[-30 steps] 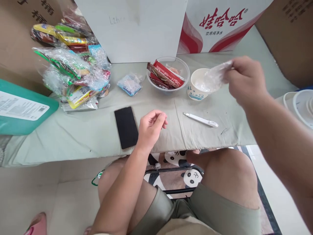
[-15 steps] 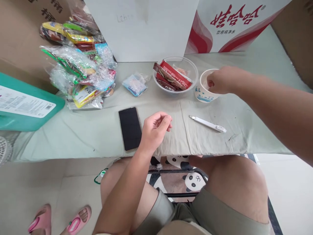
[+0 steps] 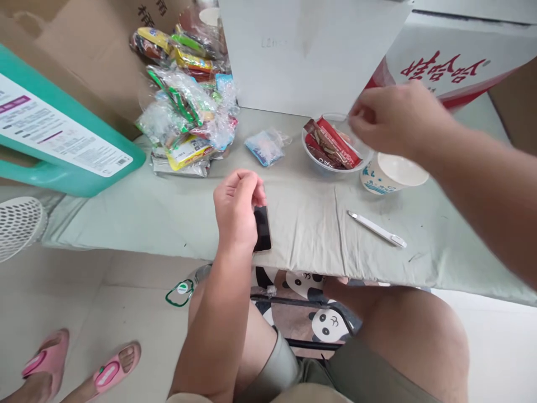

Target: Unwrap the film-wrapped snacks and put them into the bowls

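Above the paper cup (image 3: 380, 178) and the right rim of the clear plastic bowl (image 3: 325, 165) hovers my right hand (image 3: 396, 115). Its fingers are curled together, and whatever they may hold is hidden. Red and brown wrapped snack bars (image 3: 335, 143) lie in the bowl. My left hand (image 3: 239, 204) is closed over the left part of a black phone (image 3: 263, 229), with fingertips pinched; I cannot make out anything in them. A white utility knife (image 3: 376, 228) lies in front of the cup. Left of the bowl rests a small blue-and-clear packet (image 3: 266, 147).
A heap of packaged snacks (image 3: 188, 112) stands at the back left, beside a green jug (image 3: 104, 162). White cartons (image 3: 310, 67) line the back. A white perforated basket (image 3: 20, 224) is at far left. Another person's feet in pink sandals (image 3: 113, 369) stand on the floor.
My right hand has come up out of the paper cup and moved toward the bowl. My left hand has shifted left, now covering part of the phone. The view has turned left.
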Motion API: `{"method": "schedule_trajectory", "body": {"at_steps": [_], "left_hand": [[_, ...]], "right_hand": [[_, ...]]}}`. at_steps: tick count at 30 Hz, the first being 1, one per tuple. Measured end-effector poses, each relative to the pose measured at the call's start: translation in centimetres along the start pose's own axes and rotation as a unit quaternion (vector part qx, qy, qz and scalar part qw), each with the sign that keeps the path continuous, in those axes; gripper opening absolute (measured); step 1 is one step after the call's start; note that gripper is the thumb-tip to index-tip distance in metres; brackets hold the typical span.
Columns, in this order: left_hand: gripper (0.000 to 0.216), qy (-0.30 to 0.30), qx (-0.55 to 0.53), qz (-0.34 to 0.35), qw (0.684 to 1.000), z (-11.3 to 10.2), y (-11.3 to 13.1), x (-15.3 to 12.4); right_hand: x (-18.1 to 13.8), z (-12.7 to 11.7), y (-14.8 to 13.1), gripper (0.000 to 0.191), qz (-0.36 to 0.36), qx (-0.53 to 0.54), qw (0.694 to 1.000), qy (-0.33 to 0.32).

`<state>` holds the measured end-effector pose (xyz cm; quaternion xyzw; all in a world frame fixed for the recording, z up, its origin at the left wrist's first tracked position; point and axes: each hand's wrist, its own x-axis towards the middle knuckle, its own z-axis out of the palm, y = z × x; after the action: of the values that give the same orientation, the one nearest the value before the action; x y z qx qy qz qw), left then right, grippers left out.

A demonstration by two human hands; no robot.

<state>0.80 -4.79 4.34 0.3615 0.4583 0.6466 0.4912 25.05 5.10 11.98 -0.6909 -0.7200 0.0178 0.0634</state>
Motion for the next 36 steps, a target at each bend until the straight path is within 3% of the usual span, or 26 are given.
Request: {"method": "schedule_trajectory", "body": {"at_steps": [2, 5, 7, 10, 13, 16, 23, 25, 28, 29, 31, 34, 36], "left_hand": [[0.024, 0.03, -0.022, -0.004, 0.999, -0.5, 0.3, 0.4], [0.023, 0.047, -0.039, -0.019, 0.998, -1.2, 0.3, 0.7], [0.022, 0.047, -0.043, -0.029, 0.998, -1.6, 0.3, 0.7], [0.022, 0.043, -0.035, -0.036, 0.998, -2.1, 0.4, 0.7], [0.023, 0.044, -0.038, -0.042, 0.997, -2.5, 0.7, 0.7], [0.025, 0.044, -0.048, -0.053, 0.996, -2.6, 0.9, 0.8], [0.023, 0.012, 0.014, -0.068, 0.997, -1.6, -0.6, 0.4], [0.019, -0.052, 0.044, -0.119, 0.991, -0.6, -1.8, -0.8], [0.045, -0.229, 0.032, -0.214, 0.949, 1.4, -3.8, -3.1], [0.048, -0.277, 0.02, -0.225, 0.934, 2.0, -4.4, -3.8], [0.045, -0.317, 0.018, -0.217, 0.923, 3.1, -5.4, -4.8], [0.037, -0.309, 0.042, -0.206, 0.928, 4.0, -6.1, -4.8], [0.036, -0.31, 0.051, -0.215, 0.925, 4.1, -6.1, -4.4]], "right_hand": [[-1.1, 0.6, -6.2, 0.026, -0.108, 0.045, 0.993, -0.011], [-0.7, 4.6, -12.8, 0.041, -0.164, 0.064, 0.983, -0.06], [0.8, 8.0, -14.8, 0.054, -0.128, 0.058, 0.986, -0.087], [3.0, 11.8, -15.4, 0.066, -0.026, 0.06, 0.988, -0.139], [3.3, 13.0, -14.8, 0.063, -0.01, 0.064, 0.99, -0.129], [1.2, 13.0, -14.0, 0.067, -0.042, 0.117, 0.988, -0.091], [-10.1, 12.4, -8.2, 0.059, -0.121, 0.251, 0.953, 0.122], [-13.2, 12.3, -6.1, 0.053, -0.102, 0.255, 0.943, 0.187], [-16.6, 12.5, -4.0, 0.047, -0.078, 0.259, 0.929, 0.253], [-17.4, 12.7, -3.5, 0.045, -0.077, 0.269, 0.925, 0.257], [-18.5, 13.1, -2.5, 0.042, -0.08, 0.314, 0.915, 0.239], [-19.2, 13.6, -0.5, 0.054, -0.052, 0.44, 0.881, 0.163], [-19.1, 13.7, 1.0, 0.064, 0.004, 0.539, 0.837, 0.091]]}}
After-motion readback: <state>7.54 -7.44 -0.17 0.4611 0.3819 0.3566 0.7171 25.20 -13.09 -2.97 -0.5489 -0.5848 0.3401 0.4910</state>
